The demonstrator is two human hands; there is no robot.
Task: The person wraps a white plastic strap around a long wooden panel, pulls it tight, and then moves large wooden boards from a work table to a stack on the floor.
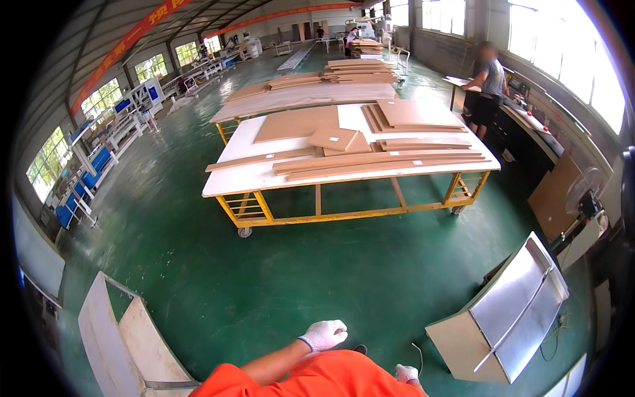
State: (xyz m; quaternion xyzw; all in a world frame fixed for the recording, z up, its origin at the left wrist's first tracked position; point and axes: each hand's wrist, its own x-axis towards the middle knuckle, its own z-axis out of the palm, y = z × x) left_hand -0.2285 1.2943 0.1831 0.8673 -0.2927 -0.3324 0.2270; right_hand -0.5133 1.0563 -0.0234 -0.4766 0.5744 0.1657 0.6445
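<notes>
My left hand (pixel 325 335), in a white knit glove, is held in front of my orange top with its fingers curled into a loose fist. Nothing shows in it. Lower and to the right, my right hand (pixel 405 373) wears a matching glove. Its fingers look curled too, and I see no object in them; part of the hand is hard to make out. Both hands are over green floor, apart from any furniture. Nearest to the right hand stands a tilted metal-topped cabinet (pixel 509 311). A thin white cord (pixel 420 357) lies beside that hand.
Ahead stands a wheeled yellow-framed table (pixel 231 178) bearing brown boards and strips (pixel 383 163). Another board-laden table (pixel 311 98) is behind it. Pale panels (pixel 109 337) stand at lower left. At right, a person (pixel 491 83) works at a bench near a fan (pixel 585 192). Machines (pixel 99 159) line the left wall.
</notes>
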